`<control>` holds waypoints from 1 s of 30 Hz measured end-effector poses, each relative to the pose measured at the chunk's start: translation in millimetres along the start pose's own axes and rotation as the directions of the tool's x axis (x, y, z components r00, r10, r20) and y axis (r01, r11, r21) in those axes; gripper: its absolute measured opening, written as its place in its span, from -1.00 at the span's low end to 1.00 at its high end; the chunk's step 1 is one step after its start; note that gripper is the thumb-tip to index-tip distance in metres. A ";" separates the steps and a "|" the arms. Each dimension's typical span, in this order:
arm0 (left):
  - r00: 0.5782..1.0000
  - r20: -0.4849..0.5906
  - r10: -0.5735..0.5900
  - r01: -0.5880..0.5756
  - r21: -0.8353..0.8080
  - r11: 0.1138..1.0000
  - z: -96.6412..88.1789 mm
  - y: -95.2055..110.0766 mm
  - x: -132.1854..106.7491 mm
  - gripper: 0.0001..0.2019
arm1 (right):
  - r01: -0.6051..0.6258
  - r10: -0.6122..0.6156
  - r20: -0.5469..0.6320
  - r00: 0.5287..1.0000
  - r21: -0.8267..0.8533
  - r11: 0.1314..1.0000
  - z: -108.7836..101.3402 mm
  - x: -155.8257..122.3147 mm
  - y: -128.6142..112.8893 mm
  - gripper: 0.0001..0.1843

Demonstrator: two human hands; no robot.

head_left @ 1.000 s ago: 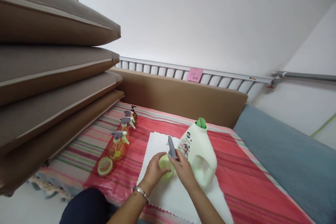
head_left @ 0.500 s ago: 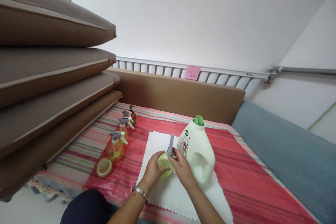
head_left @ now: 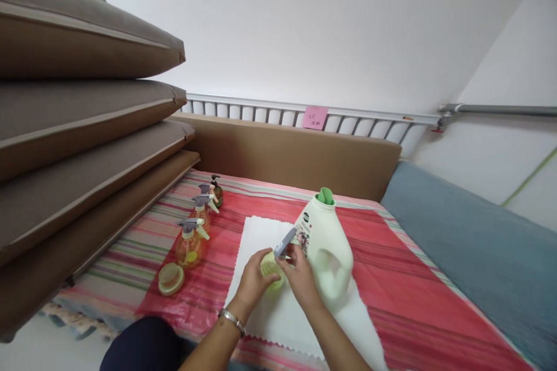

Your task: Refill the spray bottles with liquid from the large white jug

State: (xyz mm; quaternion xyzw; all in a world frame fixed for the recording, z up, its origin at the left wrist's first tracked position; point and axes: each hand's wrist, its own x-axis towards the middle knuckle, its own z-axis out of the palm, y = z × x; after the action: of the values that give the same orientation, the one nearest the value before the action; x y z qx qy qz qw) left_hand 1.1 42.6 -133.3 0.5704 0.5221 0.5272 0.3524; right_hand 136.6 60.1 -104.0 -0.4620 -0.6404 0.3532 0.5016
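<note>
Over a white cloth (head_left: 256, 236), my left hand (head_left: 252, 281) is wrapped round the body of a yellow-green spray bottle (head_left: 270, 267). The fingers of my right hand (head_left: 300, 278) grip its grey spray head (head_left: 285, 242) at the neck, and the head points up and to the right. Just right of my hands stands a large pale green jug (head_left: 328, 232) with a green spout inside its mouth and a hollow handle. My fingers hide part of the bottle's neck.
To the left stand several spray bottles (head_left: 190, 246) and a dark pump bottle (head_left: 217, 191), with a round lidded jar (head_left: 171, 279) in front. Stacked brown cushions (head_left: 91, 104) rise at the left edge. A brown board (head_left: 278, 153) leans before a radiator (head_left: 261, 115).
The grey spray head has turned on the bottle, from nearly upright to slanting right. My right fingers moved with it, while my left hand keeps its hold. The view shifted slightly.
</note>
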 end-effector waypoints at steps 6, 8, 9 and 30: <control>0.999 0.038 -0.011 0.013 -0.032 0.999 -5.8 2.8 -0.1 -0.42 | -0.005 0.004 -0.054 0.999 -0.008 1.000 5.8 -1.3 0.3 -0.72; 0.998 0.061 -0.017 0.020 -0.049 0.999 -10.4 7.9 -0.3 -0.43 | -0.003 0.002 -0.065 0.998 -0.012 1.000 7.7 -1.5 -0.5 -0.72; 0.998 0.064 -0.021 0.025 -0.064 0.998 -12.3 11.8 -0.1 -0.44 | 0.000 -0.001 -0.068 0.998 -0.015 1.000 8.4 -1.6 -1.2 -0.73; 0.998 -0.035 -0.046 0.036 -0.258 0.966 -17.5 32.4 29.7 -0.74 | -0.114 0.098 -0.088 0.991 -0.189 0.975 45.9 -32.5 49.9 -0.03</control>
State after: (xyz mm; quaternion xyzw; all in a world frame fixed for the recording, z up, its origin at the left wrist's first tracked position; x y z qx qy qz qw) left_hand -11.5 62.0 -92.1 0.4980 0.4682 0.5946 0.4234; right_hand 106.2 46.0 -171.3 -0.5556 -0.6261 0.2972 0.4593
